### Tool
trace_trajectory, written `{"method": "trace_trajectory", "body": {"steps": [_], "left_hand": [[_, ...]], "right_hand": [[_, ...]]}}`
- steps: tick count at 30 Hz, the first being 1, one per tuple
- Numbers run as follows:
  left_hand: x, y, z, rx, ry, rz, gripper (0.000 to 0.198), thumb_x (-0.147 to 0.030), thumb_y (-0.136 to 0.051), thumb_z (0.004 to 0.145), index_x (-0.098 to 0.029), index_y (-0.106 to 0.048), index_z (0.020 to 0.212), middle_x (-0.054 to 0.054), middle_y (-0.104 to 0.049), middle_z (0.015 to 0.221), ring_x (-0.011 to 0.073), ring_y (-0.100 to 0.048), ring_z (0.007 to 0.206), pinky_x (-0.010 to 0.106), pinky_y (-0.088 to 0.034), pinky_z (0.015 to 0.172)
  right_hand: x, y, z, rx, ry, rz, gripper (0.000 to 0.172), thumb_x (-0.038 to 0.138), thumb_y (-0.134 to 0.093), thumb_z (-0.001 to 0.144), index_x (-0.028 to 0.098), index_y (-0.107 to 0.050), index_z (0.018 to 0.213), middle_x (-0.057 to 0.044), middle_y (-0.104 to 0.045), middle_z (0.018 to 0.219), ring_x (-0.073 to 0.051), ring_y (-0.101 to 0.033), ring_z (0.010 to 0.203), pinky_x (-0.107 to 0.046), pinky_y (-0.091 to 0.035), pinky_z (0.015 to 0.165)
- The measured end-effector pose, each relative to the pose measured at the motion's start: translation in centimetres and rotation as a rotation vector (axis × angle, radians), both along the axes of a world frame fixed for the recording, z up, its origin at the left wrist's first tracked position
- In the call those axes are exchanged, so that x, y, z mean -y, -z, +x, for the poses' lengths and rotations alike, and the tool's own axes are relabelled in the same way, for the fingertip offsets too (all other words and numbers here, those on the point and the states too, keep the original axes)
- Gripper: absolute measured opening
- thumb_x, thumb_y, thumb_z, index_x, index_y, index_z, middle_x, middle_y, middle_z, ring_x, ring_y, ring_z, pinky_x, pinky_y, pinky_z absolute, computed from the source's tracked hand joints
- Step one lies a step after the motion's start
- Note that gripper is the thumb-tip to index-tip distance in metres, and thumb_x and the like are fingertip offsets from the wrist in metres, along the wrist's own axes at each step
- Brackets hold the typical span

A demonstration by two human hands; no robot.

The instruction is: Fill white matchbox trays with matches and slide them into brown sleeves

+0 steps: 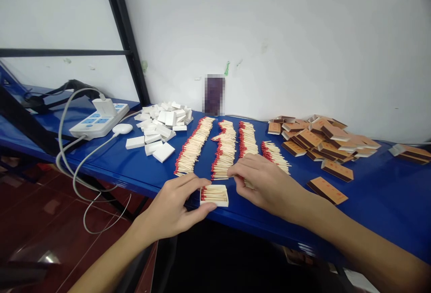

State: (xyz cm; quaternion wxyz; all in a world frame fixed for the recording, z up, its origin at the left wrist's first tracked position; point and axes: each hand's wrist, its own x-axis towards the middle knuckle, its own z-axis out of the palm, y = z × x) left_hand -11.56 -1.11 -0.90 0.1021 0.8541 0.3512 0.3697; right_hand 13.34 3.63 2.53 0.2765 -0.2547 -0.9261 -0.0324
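My left hand (173, 205) grips a small white matchbox tray (214, 195) between thumb and fingers at the blue table's near edge. The tray holds several red-tipped matches. My right hand (261, 180) rests just right of the tray, fingers curled in a pinch over the near ends of the matchstick rows (224, 149). What the pinch holds is hidden. The matches lie in several long rows across the middle of the blue table (377, 185).
A heap of empty white trays (161, 124) sits at the left. Brown matchbox sleeves (319, 140) pile at the right, one loose sleeve (327, 190) nearer. A power strip (97, 120) with white cables lies far left. A wall stands behind.
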Motion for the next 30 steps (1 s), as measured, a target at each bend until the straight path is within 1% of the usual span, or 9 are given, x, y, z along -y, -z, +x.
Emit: {"method": "trace_trajectory", "body": {"steps": [4,8,11,15,18,21,23,26,30], "left_hand": [[0.0,0.0,0.2,-0.006,0.002,0.013,0.028,-0.027,-0.073,0.09,-0.016,-0.064,0.114,0.003,-0.068,0.094,0.014,-0.061,0.075,0.025,-0.05,0.069],[-0.2,0.0,0.3,0.017,0.017,0.022,0.03,-0.024,-0.074,0.088,-0.016,-0.064,0.115,0.004,-0.066,0.101,0.0144,-0.063,0.083,0.024,-0.052,0.073],[-0.3,0.1,0.2,0.035,0.029,0.038,0.032,-0.024,-0.075,0.088,-0.015,-0.064,0.117,0.006,-0.065,0.105,0.0155,-0.065,0.089,0.025,-0.053,0.077],[-0.2,0.2,0.1,0.019,0.033,0.045,0.034,-0.026,-0.075,0.089,-0.016,-0.063,0.119,0.006,-0.067,0.105,0.0162,-0.066,0.089,0.026,-0.054,0.079],[-0.1,0.4,0.0,-0.005,0.014,0.053,0.042,-0.029,-0.076,0.089,-0.016,-0.06,0.126,0.005,-0.068,0.1,0.0157,-0.065,0.082,0.026,-0.054,0.075],[-0.2,0.5,-0.1,-0.018,0.005,0.046,0.051,-0.031,-0.075,0.09,-0.018,-0.054,0.135,0.004,-0.069,0.098,0.0156,-0.064,0.079,0.027,-0.054,0.075],[-0.2,0.5,-0.1,-0.02,0.01,0.042,0.052,-0.031,-0.074,0.091,-0.019,-0.052,0.136,0.003,-0.069,0.099,0.0155,-0.064,0.08,0.026,-0.054,0.075],[-0.2,0.3,-0.2,-0.034,0.025,0.029,0.043,-0.033,-0.072,0.092,-0.02,-0.056,0.13,0.004,-0.069,0.104,0.0158,-0.065,0.084,0.026,-0.053,0.076],[0.1,-0.4,0.0,-0.193,0.043,-0.005,0.029,-0.036,-0.058,0.102,-0.024,-0.06,0.128,0.005,-0.064,0.11,0.019,-0.065,0.092,0.03,-0.052,0.079]], "right_hand": [[0.0,0.1,-0.1,0.022,0.003,0.016,0.025,0.003,-0.049,0.09,0.015,-0.067,0.101,-0.006,-0.066,0.083,-0.022,-0.058,0.08,-0.037,-0.051,0.073],[-0.1,0.2,0.1,0.001,-0.024,-0.006,0.021,0.003,-0.052,0.09,0.016,-0.067,0.092,-0.007,-0.068,0.086,-0.023,-0.06,0.086,-0.039,-0.052,0.081],[-0.1,0.0,0.2,-0.065,-0.043,0.043,0.019,0.004,-0.055,0.091,0.017,-0.068,0.093,-0.01,-0.069,0.098,-0.022,-0.06,0.093,-0.039,-0.051,0.085],[0.5,-0.3,0.2,-0.101,-0.151,0.065,0.017,0.009,-0.056,0.096,0.019,-0.069,0.097,-0.006,-0.071,0.097,-0.02,-0.059,0.092,-0.037,-0.049,0.083],[1.1,-0.1,-0.3,-0.061,-0.236,0.044,0.017,0.01,-0.056,0.097,0.02,-0.069,0.096,-0.003,-0.075,0.099,-0.02,-0.06,0.1,-0.037,-0.048,0.089],[1.4,0.2,-1.0,-0.003,-0.278,0.046,0.02,0.008,-0.054,0.097,0.02,-0.07,0.096,-0.003,-0.077,0.104,-0.021,-0.061,0.108,-0.038,-0.048,0.093],[1.4,0.2,-1.3,0.003,-0.294,0.023,0.02,0.01,-0.053,0.097,0.019,-0.071,0.1,-0.003,-0.078,0.105,-0.021,-0.062,0.109,-0.037,-0.049,0.093],[1.3,-0.3,-0.9,-0.025,-0.263,0.013,0.02,0.01,-0.052,0.097,0.017,-0.07,0.102,-0.006,-0.077,0.104,-0.02,-0.064,0.101,-0.036,-0.051,0.088],[2.3,-0.9,1.0,-0.021,-0.035,-0.003,0.021,0.009,-0.049,0.096,0.018,-0.068,0.096,-0.007,-0.073,0.095,-0.019,-0.064,0.083,-0.034,-0.051,0.075]]}}
